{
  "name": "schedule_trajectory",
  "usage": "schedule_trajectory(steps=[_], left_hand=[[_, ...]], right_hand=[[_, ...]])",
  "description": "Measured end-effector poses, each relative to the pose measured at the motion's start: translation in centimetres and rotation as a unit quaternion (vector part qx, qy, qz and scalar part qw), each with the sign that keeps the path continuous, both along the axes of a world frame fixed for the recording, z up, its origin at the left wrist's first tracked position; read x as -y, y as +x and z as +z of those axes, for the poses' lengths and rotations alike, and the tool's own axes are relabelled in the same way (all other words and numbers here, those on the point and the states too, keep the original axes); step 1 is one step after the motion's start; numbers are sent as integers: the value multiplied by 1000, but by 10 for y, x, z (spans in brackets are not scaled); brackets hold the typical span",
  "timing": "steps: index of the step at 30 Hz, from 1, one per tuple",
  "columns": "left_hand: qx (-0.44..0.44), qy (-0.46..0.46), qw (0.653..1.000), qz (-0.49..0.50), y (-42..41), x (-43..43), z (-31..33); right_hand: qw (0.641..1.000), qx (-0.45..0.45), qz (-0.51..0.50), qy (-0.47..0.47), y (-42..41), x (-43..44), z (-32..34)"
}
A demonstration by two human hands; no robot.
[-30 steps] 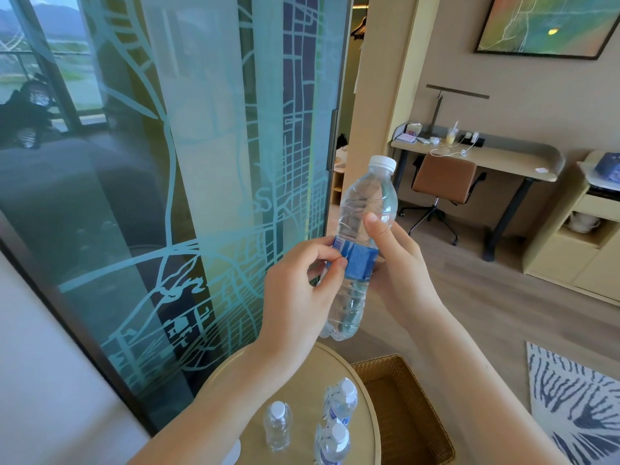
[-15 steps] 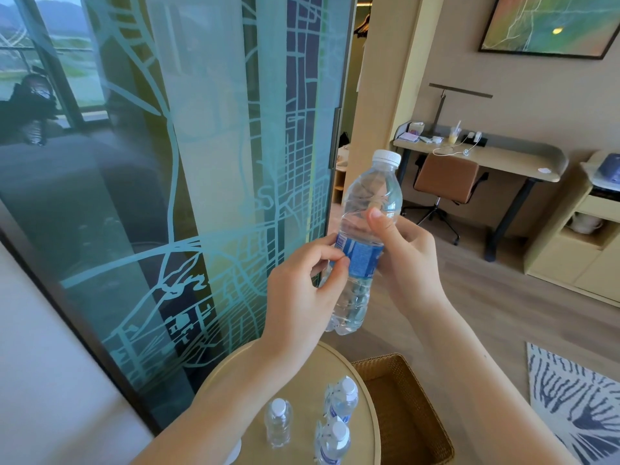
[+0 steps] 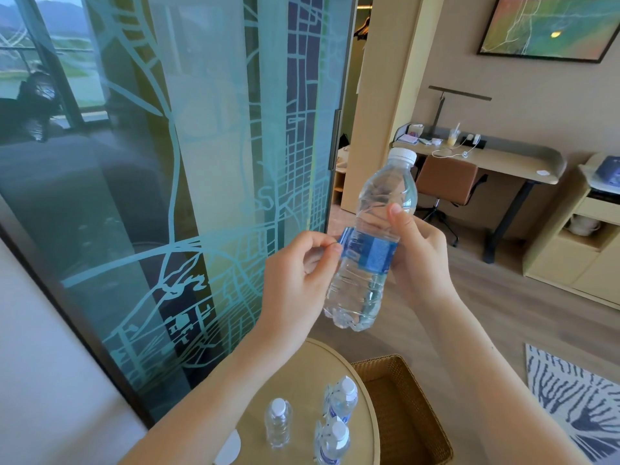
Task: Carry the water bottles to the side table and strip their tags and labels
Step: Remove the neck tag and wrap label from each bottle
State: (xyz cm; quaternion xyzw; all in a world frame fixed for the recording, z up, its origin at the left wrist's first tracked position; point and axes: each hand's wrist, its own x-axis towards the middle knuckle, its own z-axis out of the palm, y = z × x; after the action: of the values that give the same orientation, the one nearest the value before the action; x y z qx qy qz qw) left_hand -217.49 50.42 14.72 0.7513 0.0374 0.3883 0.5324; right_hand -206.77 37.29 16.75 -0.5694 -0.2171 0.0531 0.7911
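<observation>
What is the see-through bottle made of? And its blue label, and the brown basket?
The bottle looks like thin clear plastic, shiny: you see through its ridged wall. The blue label seems glossy plastic film, maybe coated paper. The basket looks woven wicker or rattan, matte brown, its weave showing.

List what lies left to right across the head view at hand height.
From the left: patterned glass panel → left hand, pinching the blue label → water bottle → right hand, holding it → light wooden cabinet.
</observation>
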Motion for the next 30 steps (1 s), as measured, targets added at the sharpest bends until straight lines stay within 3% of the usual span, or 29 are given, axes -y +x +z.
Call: schedule_trajectory(steps=[12, 26, 28, 30], left_hand=[[-53, -127, 990, -2, 11, -24, -2], [-136, -357, 919, -96, 17, -51, -6], [-119, -337, 931, -72, 12, -48, -4], [-103, -214, 971, -23, 3, -40, -4]], right_hand=[[1000, -8, 12, -3, 2, 11, 9], [1000, -4, 13, -24, -4, 10, 6], [1000, -6, 7, -26, -4, 10, 6], [1000, -8, 9, -19, -4, 9, 7]])
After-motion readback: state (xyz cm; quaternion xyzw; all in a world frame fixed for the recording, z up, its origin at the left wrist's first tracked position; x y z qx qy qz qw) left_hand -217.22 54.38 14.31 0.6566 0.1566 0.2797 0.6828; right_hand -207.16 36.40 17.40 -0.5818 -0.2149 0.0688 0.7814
